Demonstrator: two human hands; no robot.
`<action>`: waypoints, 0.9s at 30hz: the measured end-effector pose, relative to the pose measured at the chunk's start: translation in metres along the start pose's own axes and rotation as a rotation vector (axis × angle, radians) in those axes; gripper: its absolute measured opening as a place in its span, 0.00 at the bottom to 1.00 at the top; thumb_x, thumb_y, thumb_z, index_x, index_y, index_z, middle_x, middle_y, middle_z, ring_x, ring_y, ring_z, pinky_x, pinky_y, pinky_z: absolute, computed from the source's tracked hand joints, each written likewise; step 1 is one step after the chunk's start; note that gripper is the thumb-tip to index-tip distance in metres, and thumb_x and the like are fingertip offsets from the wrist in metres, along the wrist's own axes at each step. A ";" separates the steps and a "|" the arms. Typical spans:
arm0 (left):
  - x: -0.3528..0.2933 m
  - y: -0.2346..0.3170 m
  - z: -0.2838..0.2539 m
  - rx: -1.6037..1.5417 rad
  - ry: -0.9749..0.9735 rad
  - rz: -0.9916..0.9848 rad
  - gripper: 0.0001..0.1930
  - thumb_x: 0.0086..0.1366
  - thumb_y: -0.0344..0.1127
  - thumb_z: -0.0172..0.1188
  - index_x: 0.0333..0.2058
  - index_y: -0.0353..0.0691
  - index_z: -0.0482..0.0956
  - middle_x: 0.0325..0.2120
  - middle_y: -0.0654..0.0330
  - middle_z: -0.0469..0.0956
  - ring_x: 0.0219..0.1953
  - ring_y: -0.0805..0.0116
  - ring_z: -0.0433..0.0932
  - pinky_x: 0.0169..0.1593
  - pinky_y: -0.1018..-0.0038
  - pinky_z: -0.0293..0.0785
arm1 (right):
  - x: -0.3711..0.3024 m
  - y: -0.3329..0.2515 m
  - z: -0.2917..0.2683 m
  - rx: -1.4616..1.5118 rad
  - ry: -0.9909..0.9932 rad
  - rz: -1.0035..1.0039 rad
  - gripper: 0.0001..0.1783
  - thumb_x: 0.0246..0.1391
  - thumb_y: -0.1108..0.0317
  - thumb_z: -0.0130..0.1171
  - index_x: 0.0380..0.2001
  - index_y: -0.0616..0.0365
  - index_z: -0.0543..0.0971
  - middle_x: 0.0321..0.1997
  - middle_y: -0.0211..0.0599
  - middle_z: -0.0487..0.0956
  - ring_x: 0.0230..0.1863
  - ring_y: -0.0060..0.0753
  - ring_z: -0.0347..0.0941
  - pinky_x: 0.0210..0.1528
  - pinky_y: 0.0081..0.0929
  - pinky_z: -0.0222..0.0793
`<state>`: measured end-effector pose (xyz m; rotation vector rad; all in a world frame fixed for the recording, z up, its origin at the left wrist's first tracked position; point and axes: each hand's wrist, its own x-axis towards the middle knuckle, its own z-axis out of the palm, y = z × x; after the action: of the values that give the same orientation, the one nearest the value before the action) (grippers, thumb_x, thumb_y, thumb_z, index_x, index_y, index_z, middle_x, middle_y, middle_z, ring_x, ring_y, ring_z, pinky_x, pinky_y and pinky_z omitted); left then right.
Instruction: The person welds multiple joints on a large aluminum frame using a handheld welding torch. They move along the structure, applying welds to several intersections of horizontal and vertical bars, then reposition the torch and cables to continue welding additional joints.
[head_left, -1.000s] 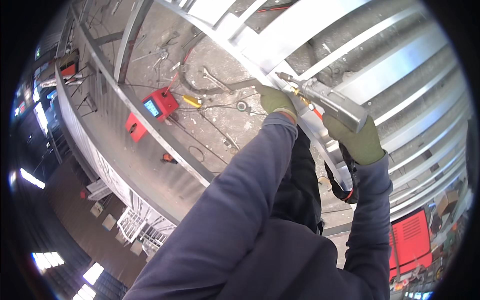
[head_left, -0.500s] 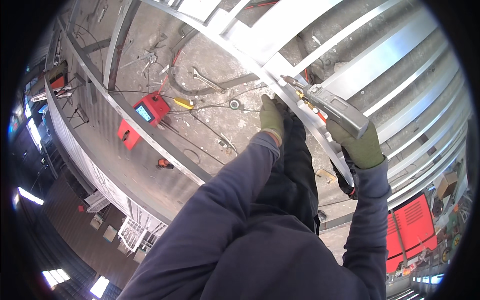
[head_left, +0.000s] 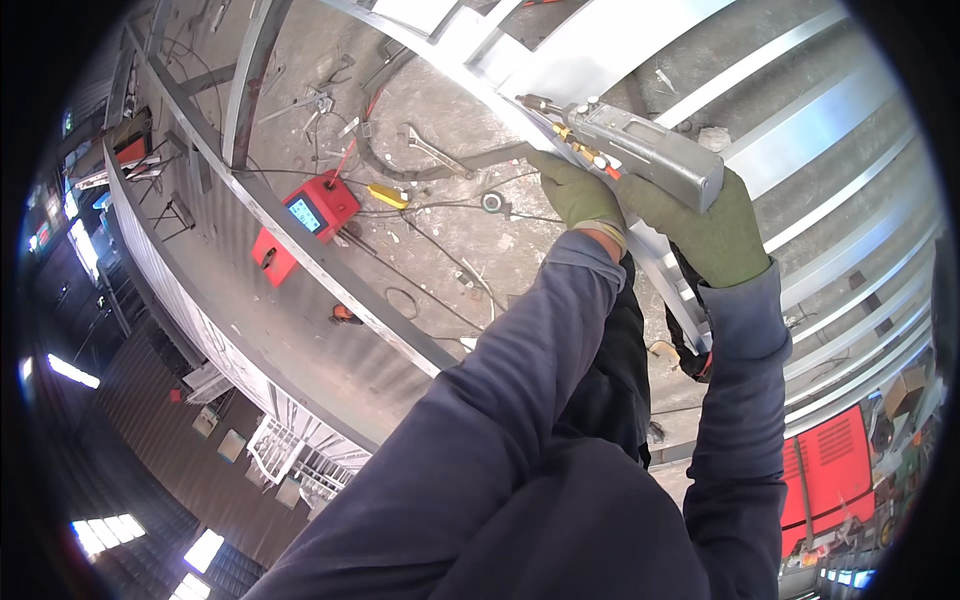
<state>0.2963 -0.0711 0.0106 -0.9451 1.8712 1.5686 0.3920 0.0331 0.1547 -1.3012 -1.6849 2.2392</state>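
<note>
Grey metal shows first: we hold a boxy gun-shaped tool (head_left: 650, 150) up against a pale steel beam (head_left: 590, 50), its brass nozzle tip pointing up and left along the beam's edge. Our right hand (head_left: 715, 225), in a green glove, wraps tight around the rear of the tool, so that grip is fully closed on it. Our left hand (head_left: 580, 195), gloved the same, sits just under the nozzle end with its fingers curled at the tool's front; that grip looks closed too, though we cannot tell whether it clamps the tool or only steadies it. Both dark blue sleeves rise from the lower edge.

Behind the tool, more pale steel bars (head_left: 850, 120) run in parallel on the right. Further out, on the concrete floor (head_left: 440, 110), lie a red box with a small screen (head_left: 322, 208), a yellow-handled tool (head_left: 388, 195), a wrench (head_left: 432, 150) and loose cables. A red cabinet (head_left: 828, 470) stands at the lower right.
</note>
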 end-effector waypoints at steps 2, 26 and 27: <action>0.005 -0.008 0.001 -0.009 0.011 0.046 0.50 0.84 0.75 0.36 0.69 0.26 0.75 0.64 0.37 0.80 0.62 0.44 0.83 0.68 0.60 0.78 | 0.012 0.005 -0.001 0.011 -0.036 -0.039 0.36 0.63 0.58 0.82 0.68 0.65 0.83 0.59 0.42 0.90 0.56 0.27 0.86 0.56 0.28 0.84; 0.005 -0.010 -0.004 0.037 0.006 0.091 0.48 0.86 0.72 0.32 0.70 0.28 0.74 0.64 0.40 0.81 0.63 0.46 0.82 0.69 0.62 0.75 | 0.043 0.028 0.000 0.157 -0.033 -0.060 0.32 0.59 0.58 0.86 0.60 0.66 0.87 0.52 0.41 0.91 0.50 0.26 0.87 0.50 0.28 0.85; 0.004 -0.010 -0.003 0.034 0.002 0.095 0.48 0.86 0.72 0.32 0.70 0.28 0.74 0.65 0.40 0.81 0.63 0.46 0.82 0.69 0.62 0.75 | 0.043 0.028 -0.001 0.152 -0.033 -0.055 0.33 0.59 0.58 0.86 0.60 0.66 0.87 0.52 0.41 0.91 0.50 0.26 0.87 0.50 0.28 0.85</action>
<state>0.3015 -0.0761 0.0017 -0.8548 1.9637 1.5852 0.3767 0.0434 0.1070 -1.1766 -1.5065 2.3169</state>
